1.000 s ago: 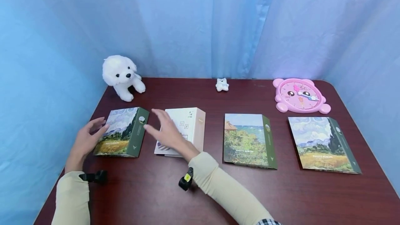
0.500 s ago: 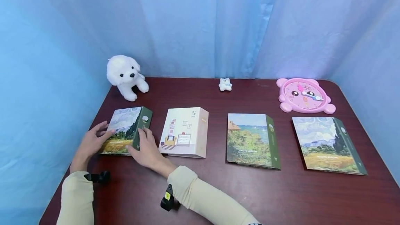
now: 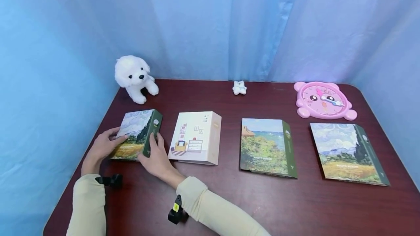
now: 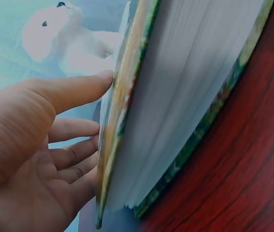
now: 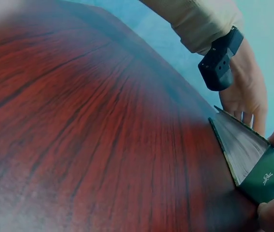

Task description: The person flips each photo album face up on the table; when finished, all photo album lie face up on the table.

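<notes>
A photo album [image 3: 132, 136] with a painted landscape cover and a green spine lies at the table's left. My left hand [image 3: 104, 145] holds its left side, thumb on the upper cover and fingers at the edge. In the left wrist view, that hand [image 4: 40, 135] is beside the album's pages [image 4: 175, 96]. At the spine, my right hand [image 3: 156, 158] grips the album with thumb and fingers; they also show at the right margin of the right wrist view, near the green spine [image 5: 263, 179]. Fingertips on the far sides are partly hidden.
To the right lie a white album [image 3: 193, 137], an album with a seaside picture [image 3: 264, 148] and another landscape album [image 3: 344, 152]. Behind stand a white plush dog [image 3: 136, 79], a small white bear figure [image 3: 239, 87] and a pink toy clock [image 3: 325, 101].
My right hand has come left from over the white album to the leftmost album's spine. My left hand has shifted in onto its cover. The albums show no clear movement.
</notes>
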The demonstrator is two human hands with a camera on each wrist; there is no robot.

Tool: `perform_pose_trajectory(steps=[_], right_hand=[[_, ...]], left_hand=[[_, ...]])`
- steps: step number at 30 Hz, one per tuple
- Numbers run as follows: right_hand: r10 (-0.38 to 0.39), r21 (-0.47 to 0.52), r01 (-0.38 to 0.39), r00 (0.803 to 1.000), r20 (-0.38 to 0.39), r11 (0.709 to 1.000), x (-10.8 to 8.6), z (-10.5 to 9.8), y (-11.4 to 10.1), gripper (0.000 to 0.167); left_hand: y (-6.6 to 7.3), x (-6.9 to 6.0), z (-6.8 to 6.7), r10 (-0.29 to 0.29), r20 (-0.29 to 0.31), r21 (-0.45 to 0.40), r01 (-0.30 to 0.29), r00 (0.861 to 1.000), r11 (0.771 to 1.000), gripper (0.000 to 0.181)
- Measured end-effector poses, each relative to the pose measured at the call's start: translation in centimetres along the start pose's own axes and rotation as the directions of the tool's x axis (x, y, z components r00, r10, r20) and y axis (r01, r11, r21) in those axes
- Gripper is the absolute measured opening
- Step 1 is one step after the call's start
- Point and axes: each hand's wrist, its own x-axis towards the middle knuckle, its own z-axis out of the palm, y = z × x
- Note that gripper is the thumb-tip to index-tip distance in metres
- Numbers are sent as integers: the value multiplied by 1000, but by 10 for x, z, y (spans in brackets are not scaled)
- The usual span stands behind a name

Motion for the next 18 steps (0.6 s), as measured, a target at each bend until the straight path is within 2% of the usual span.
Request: perform_pose_trajectory(steps=[8, 18], right_hand=[[1, 9, -1, 1000, -12, 1000, -1, -1, 1, 78], [-6, 81, 9, 999, -33, 997, -3, -7, -8, 77]], left_hand=[[5, -3, 3, 1, -8, 15, -1, 1000, 1000, 87], [12, -6, 2, -21, 63, -3, 21, 998, 1000, 97]])
